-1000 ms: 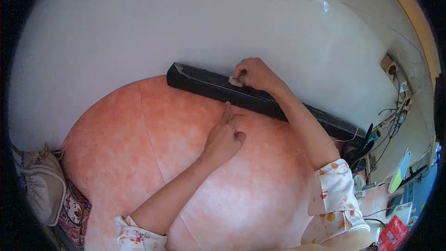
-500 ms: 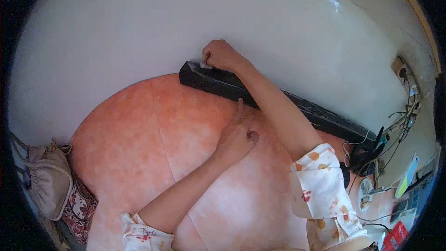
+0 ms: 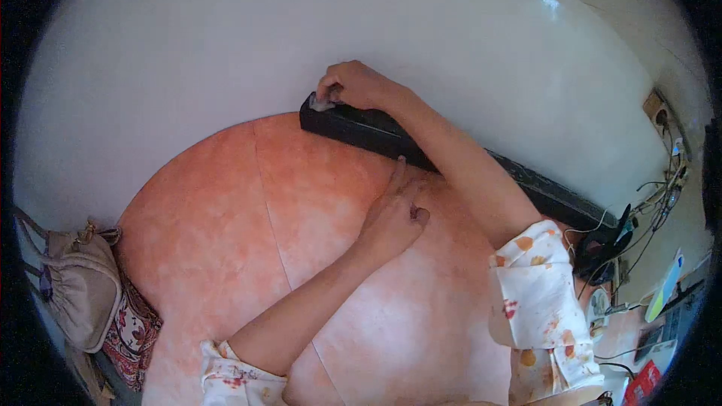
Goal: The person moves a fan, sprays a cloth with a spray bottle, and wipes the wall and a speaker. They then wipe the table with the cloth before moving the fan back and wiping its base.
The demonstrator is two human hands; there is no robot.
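A long black soundbar lies along the back edge of the round orange table, against the white wall. My right hand is over its left end, fingers closed around a crumpled whitish wipe that touches the bar's top. My left hand is below it at the table, index finger stretched out to the bar's front lower edge. The other fingers of that hand are partly curled, with nothing visible in them. My right forearm hides part of the bar's middle.
A beige handbag and a red patterned cloth are at the left edge. On the right are tangled cables below a wall socket, a black object and a red packet.
My right hand has slid the wipe left along the bar's top to its end corner. The left hand keeps its place by the bar's front. The view has shifted slightly.
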